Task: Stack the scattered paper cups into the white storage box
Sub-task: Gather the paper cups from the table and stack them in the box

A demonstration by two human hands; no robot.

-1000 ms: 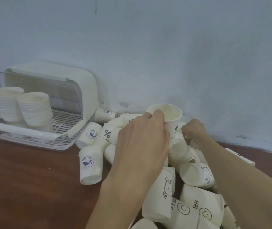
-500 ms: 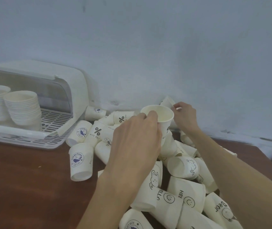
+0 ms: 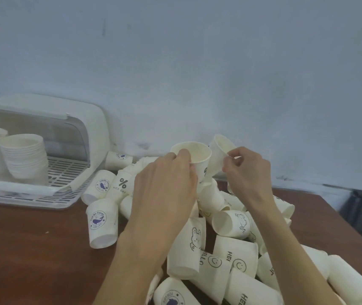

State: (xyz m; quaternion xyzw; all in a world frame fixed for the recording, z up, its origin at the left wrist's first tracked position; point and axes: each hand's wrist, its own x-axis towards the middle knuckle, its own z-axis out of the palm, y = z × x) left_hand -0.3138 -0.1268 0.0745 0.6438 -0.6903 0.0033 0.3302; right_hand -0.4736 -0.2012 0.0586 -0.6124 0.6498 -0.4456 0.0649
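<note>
White paper cup lying on its side near the box (image 3: 121, 186): large black "%" above "NICE DAY". Upside-down white paper cup on the brown wooden bench (image 3: 100, 223): round blue whale emblem, "Full Be Funny" arched on top and "FOR LIFE" below; the same emblem shows on the tilted white cup behind it (image 3: 99, 186), its lettering too small to read fully. White cup with a smiley face (image 3: 235, 256): "HEI" in black capitals; neighbouring smiley cup (image 3: 211, 266): partly hidden letters "ELLO"; bottom-edge white cup (image 3: 250, 293): "HE", remainder cut off.
</note>
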